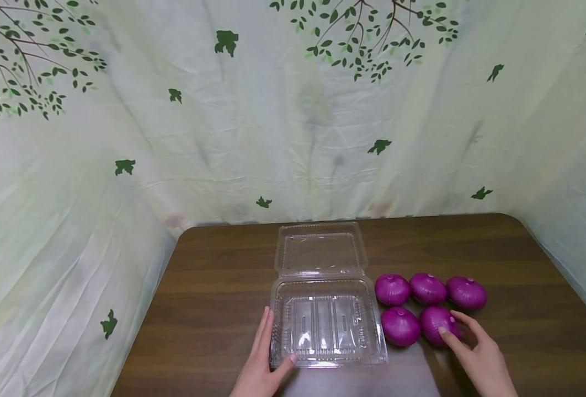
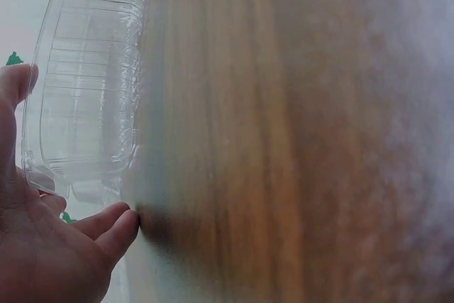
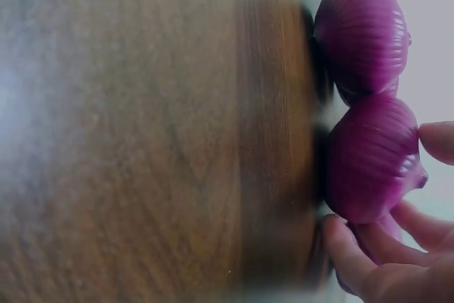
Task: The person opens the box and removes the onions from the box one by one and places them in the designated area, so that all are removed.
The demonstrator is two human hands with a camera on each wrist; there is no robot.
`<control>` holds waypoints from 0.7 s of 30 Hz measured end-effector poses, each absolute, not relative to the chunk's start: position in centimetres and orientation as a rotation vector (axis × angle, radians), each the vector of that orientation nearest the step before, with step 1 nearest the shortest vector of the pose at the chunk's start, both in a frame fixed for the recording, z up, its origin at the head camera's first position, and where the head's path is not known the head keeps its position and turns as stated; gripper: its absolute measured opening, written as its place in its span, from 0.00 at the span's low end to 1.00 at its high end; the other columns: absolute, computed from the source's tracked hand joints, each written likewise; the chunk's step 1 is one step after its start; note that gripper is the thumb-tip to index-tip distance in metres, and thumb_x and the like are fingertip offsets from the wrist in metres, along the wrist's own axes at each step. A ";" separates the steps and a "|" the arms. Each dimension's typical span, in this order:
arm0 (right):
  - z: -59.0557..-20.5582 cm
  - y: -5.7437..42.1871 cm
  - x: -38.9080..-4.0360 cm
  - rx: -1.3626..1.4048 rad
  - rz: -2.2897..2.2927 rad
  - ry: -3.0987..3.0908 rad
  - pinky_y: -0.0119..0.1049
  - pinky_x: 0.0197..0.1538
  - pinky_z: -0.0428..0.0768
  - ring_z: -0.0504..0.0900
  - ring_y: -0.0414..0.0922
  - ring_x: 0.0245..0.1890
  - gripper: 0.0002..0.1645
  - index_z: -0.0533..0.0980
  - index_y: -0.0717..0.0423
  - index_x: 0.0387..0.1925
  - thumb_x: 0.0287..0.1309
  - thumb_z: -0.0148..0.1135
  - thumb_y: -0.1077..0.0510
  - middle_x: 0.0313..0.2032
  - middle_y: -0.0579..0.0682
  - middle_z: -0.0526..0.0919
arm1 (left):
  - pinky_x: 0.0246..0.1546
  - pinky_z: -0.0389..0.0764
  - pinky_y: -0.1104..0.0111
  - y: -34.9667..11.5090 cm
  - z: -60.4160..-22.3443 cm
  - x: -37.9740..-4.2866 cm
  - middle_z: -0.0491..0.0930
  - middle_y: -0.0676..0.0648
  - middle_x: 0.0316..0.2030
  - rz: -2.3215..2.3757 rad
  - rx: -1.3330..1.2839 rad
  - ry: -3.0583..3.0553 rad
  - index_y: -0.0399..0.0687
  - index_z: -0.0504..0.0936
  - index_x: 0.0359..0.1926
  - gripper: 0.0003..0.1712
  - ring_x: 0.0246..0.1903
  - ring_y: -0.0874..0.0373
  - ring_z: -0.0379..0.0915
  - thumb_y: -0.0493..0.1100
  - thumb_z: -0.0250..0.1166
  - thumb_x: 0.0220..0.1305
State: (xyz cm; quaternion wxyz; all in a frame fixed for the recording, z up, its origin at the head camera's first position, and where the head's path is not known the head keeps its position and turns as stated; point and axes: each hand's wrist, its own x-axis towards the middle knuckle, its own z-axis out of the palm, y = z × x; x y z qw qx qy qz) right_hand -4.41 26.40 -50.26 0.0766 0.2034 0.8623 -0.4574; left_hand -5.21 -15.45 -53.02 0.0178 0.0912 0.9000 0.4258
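Observation:
Against the left front corner of a clear plastic clamshell container (image 1: pixel 330 325) rests my left hand (image 1: pixel 260 358), its fingers straight along the side and its thumb at the front rim. In the left wrist view, the thumb touches the rim of the clear container (image 2: pixel 85 104). My right hand (image 1: pixel 484 355) holds a purple onion (image 1: pixel 436 325) at the front of a group, thumb on one side and fingers on the other. That onion (image 3: pixel 372 161) still sits on the table in the right wrist view, with another onion (image 3: pixel 363 33) beside it.
The hinged lid (image 1: pixel 320 251) lies opened back, away from me. Right of the container stand more purple onions: one in front (image 1: pixel 400 326) and a back row (image 1: pixel 428 288) of 3. Beyond the brown wooden table (image 1: pixel 213 298) hangs a leaf-printed cloth (image 1: pixel 298 138).

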 end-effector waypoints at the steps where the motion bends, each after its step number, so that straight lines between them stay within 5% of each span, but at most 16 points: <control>1: -50.3 26.4 -4.4 0.610 -1.381 2.580 0.56 0.56 0.72 0.67 0.65 0.63 0.51 0.57 0.56 0.74 0.62 0.56 0.30 0.66 0.71 0.65 | 0.57 0.65 0.36 -15.5 -53.0 -5.2 0.39 0.48 0.78 1.324 0.281 2.795 0.57 0.41 0.79 0.56 0.71 0.41 0.46 0.59 0.66 0.62; 5: -50.4 26.4 -4.2 0.618 -1.412 2.590 0.56 0.57 0.71 0.67 0.64 0.64 0.49 0.57 0.56 0.73 0.62 0.56 0.31 0.66 0.70 0.65 | 0.59 0.64 0.36 -15.5 -52.9 -5.1 0.40 0.47 0.78 1.335 0.280 2.797 0.56 0.41 0.79 0.56 0.72 0.42 0.45 0.59 0.67 0.62; 9: -50.4 26.2 -4.0 0.598 -1.424 2.687 0.31 0.49 0.76 0.71 0.63 0.61 0.45 0.61 0.57 0.71 0.64 0.58 0.35 0.64 0.69 0.69 | 0.60 0.62 0.37 -15.7 -52.9 -5.1 0.40 0.45 0.78 1.343 0.275 2.795 0.57 0.41 0.79 0.56 0.72 0.42 0.44 0.59 0.67 0.62; 10: -50.3 26.2 -4.0 0.579 -1.412 2.725 0.31 0.47 0.77 0.72 0.63 0.60 0.44 0.61 0.57 0.71 0.64 0.58 0.36 0.64 0.69 0.69 | 0.60 0.62 0.37 -15.7 -52.9 -5.1 0.40 0.45 0.78 1.344 0.273 2.795 0.57 0.41 0.79 0.56 0.72 0.43 0.44 0.59 0.67 0.62; 13: -49.6 25.8 -3.9 0.464 -1.365 2.854 0.45 0.49 0.80 0.72 0.68 0.58 0.41 0.62 0.56 0.70 0.66 0.58 0.38 0.64 0.70 0.68 | 0.62 0.60 0.39 -15.8 -52.8 -5.1 0.40 0.46 0.78 1.370 0.281 2.804 0.57 0.42 0.79 0.55 0.72 0.44 0.43 0.58 0.67 0.62; 16: -48.4 25.1 -3.9 0.266 -1.309 3.012 0.67 0.51 0.69 0.67 0.71 0.59 0.37 0.63 0.55 0.70 0.66 0.60 0.44 0.66 0.69 0.65 | 0.63 0.60 0.42 -16.0 -52.1 -5.3 0.41 0.49 0.78 1.389 0.287 2.832 0.58 0.45 0.79 0.52 0.72 0.45 0.44 0.55 0.67 0.63; 21: -46.4 23.6 -4.2 -0.134 -1.246 3.250 0.67 0.63 0.57 0.62 0.67 0.64 0.37 0.66 0.57 0.69 0.60 0.68 0.55 0.68 0.64 0.65 | 0.63 0.62 0.43 -16.9 -49.5 -5.7 0.44 0.52 0.77 1.333 0.316 2.921 0.60 0.48 0.78 0.48 0.72 0.47 0.48 0.50 0.67 0.65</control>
